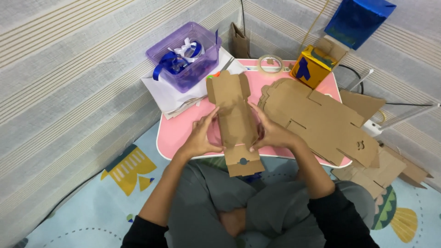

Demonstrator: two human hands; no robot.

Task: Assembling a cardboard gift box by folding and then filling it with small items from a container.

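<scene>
While seated cross-legged at a low pink table (177,133), person steadies a half-folded brown cardboard box blank (235,120) w/ both hands: left hand (200,137) & right hand (271,133) grasp opposite sides, keeping it lengthwise over table's near edge.

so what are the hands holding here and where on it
Left hand and right hand hold a folded brown cardboard box blank by its long side edges, near the middle.
</scene>
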